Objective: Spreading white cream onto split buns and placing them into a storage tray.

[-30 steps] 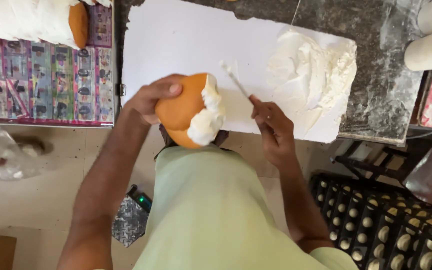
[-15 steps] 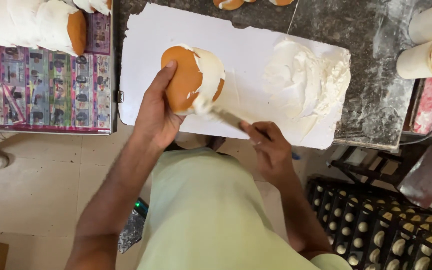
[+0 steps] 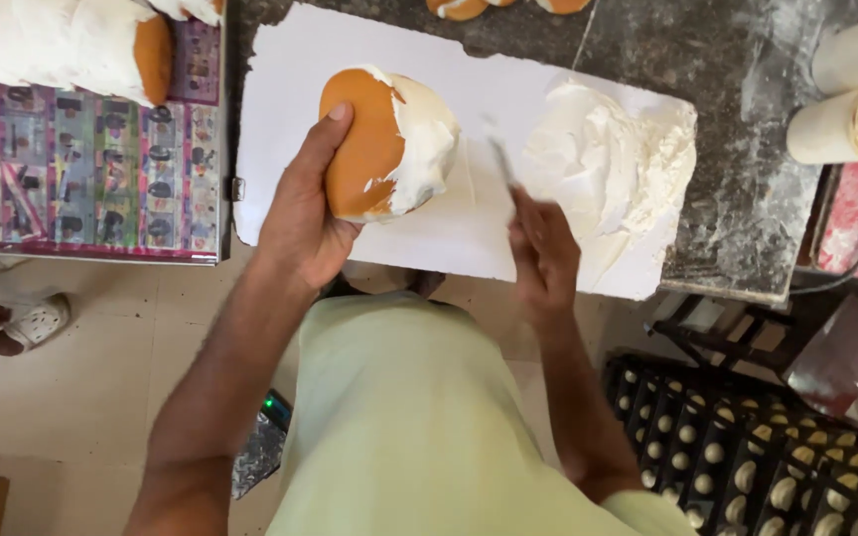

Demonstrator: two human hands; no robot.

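My left hand [image 3: 302, 213] grips a round golden-brown bun [image 3: 369, 149] from its left side, holding it over the white board [image 3: 290, 69]. White cream covers the bun's right half. My right hand [image 3: 543, 248] is closed on a thin knife [image 3: 500, 162] whose blade points up toward a big mound of white cream [image 3: 613, 159] on the board's right part. The knife is blurred and stands apart from the bun, between it and the mound.
Cream-covered buns [image 3: 62, 45] lie on a patterned tray [image 3: 81, 189] at the left. More buns [image 3: 464, 8] sit at the dark stone counter's [image 3: 747, 199] far edge. White cups [image 3: 851, 99] stand at the right. A black crate [image 3: 747, 467] sits on the floor lower right; someone's sandalled foot [image 3: 12, 323] at left.
The bun has been lifted from near my body up over the board. The knife left the bun's creamed side and moved right toward the cream mound.
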